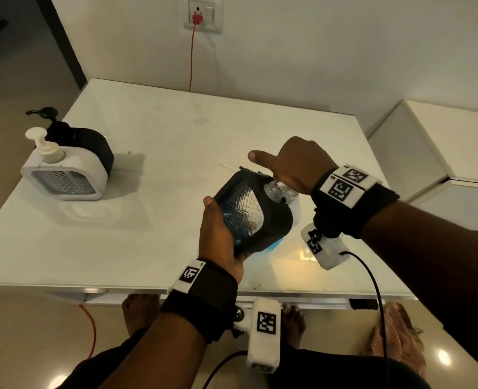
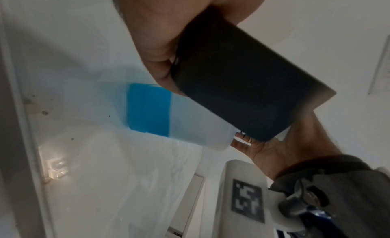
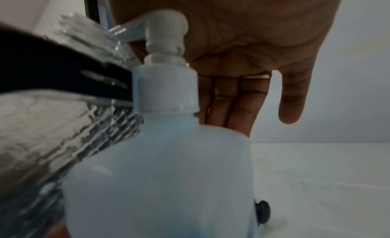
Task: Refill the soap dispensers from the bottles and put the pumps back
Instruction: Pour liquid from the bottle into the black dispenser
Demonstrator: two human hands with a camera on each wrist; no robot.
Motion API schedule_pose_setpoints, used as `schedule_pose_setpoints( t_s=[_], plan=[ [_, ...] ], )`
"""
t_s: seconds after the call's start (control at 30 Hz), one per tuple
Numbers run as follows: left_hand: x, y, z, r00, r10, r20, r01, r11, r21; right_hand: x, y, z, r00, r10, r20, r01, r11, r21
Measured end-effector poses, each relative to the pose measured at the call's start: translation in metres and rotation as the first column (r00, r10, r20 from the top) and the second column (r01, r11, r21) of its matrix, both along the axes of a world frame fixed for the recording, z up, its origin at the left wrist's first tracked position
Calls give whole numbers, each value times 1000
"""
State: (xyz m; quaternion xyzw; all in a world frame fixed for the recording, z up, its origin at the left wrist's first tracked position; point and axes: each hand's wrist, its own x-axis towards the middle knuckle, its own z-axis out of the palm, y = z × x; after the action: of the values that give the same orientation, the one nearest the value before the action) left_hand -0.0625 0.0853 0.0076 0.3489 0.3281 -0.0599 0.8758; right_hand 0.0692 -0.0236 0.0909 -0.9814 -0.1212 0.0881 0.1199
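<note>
My left hand [image 1: 218, 234] grips a black soap dispenser [image 1: 249, 214] and tilts it above the table, its clear threaded neck [image 1: 272, 190] uncapped and pointing right. Beside it stands a white refill bottle [image 1: 293, 204] with blue liquid at its bottom [image 2: 147, 108]. My right hand [image 1: 291, 164] lies palm-down on the bottle's pump head [image 3: 166, 29], fingers straight and thumb stretched out. The pump's spout reaches toward the dispenser's neck. In the left wrist view the black dispenser [image 2: 242, 84] hides the bottle's top.
At the table's left edge stand a white dispenser [image 1: 63, 175] with a white pump and a black dispenser [image 1: 91, 147] with a black pump. A thin white tube with a black piece [image 1: 233, 165] lies just behind the held dispenser. A white cabinet [image 1: 442, 153] stands to the right.
</note>
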Motion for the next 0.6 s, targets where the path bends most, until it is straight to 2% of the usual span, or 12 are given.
schedule_pose_setpoints(
  t_s=[0.23,0.43,0.5,0.6],
  plan=[
    [0,0,-2,1000,1,2,-1,1000,10,3,-2,8,985,51,-162,-37,996,84],
    [-1,0,1,1000,-1,-4,1,1000,12,0,-1,0,997,55,-49,-57,998,-30],
    [-1,0,1,1000,0,-4,1,1000,12,0,-2,-2,1000,21,-20,-21,1000,3],
    [0,1,1,1000,7,-13,-7,1000,17,-2,-1,2,998,26,-58,-22,997,73]
  ],
)
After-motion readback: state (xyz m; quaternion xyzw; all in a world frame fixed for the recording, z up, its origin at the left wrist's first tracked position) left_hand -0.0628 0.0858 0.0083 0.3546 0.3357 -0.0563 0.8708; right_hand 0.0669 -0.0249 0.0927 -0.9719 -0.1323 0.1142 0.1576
